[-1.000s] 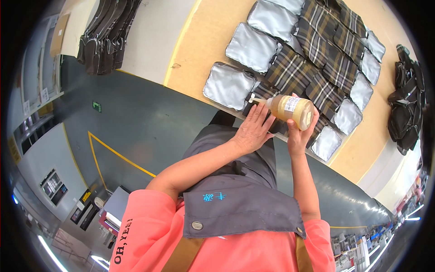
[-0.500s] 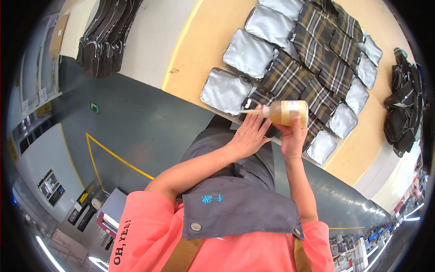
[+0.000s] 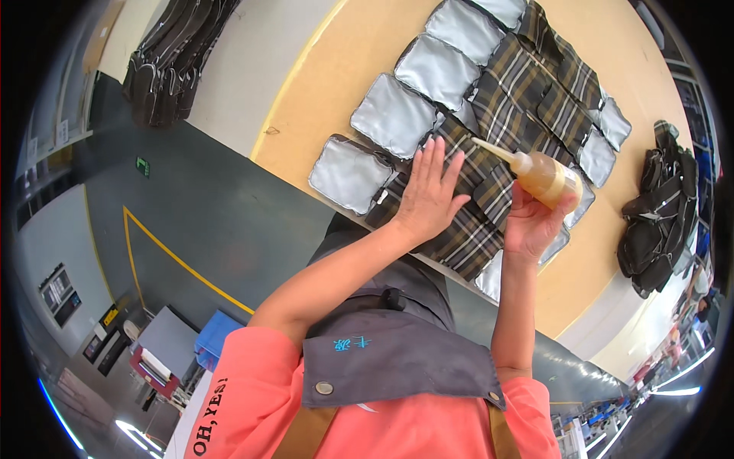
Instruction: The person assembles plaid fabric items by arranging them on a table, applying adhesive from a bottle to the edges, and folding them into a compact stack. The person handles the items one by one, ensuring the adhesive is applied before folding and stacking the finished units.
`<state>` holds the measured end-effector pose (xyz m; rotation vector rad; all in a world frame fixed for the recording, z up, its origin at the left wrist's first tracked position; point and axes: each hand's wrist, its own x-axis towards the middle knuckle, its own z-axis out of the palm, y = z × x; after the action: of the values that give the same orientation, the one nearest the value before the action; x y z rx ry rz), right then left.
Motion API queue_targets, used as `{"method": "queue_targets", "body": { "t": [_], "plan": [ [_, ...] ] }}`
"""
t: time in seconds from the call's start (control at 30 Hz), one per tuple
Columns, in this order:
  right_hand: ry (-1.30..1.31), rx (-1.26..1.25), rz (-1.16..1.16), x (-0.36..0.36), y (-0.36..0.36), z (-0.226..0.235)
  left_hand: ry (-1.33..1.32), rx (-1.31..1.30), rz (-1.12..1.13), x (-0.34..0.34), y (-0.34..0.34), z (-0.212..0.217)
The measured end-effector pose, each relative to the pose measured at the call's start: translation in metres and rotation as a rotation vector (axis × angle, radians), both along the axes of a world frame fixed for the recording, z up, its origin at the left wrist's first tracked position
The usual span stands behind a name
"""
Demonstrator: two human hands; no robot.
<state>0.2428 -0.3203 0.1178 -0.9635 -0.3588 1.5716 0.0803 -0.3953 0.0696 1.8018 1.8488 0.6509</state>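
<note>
My left hand (image 3: 428, 195) lies flat, fingers stretched out, on the near plaid fabric piece (image 3: 464, 246) at the table's front edge. In my right hand (image 3: 533, 226) is a squeeze bottle (image 3: 552, 180) of yellowish liquid, tilted, its long pale nozzle pointing up and left above the plaid cloth. Dark plaid pieces with brown, black and white stripes overlap in rows up the table. Silver-lined panels (image 3: 391, 115) with black edges stick out on their left side. More silver panels (image 3: 597, 158) show on the right, partly behind the bottle and hand.
The pieces lie on a wooden-topped table (image 3: 329, 84). A stack of black bags or straps (image 3: 659, 214) sits at the right, with another dark bundle (image 3: 168, 73) at the upper left. Below the table's edge is a grey floor with a yellow line (image 3: 183, 260).
My left hand has moved from the table's edge farther onto the plaid cloth. The bottle has moved right, and its nozzle now points upward, away from the left hand.
</note>
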Motion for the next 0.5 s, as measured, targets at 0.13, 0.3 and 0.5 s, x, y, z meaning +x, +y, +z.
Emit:
{"method": "queue_targets", "body": {
  "t": [0.13,0.3,0.5],
  "plan": [
    [-0.311,0.112,0.086,-0.012,-0.003,-0.014,0.055,-0.057,-0.031,0.013,-0.003,-0.018],
    [-0.517,0.232,0.173,-0.015,-0.003,-0.042,0.057,-0.058,-0.044,0.018,-0.004,-0.025],
    [-0.69,0.362,0.261,-0.025,-0.001,-0.043,0.034,-0.086,-0.054,0.02,-0.006,-0.023]
  ]
}}
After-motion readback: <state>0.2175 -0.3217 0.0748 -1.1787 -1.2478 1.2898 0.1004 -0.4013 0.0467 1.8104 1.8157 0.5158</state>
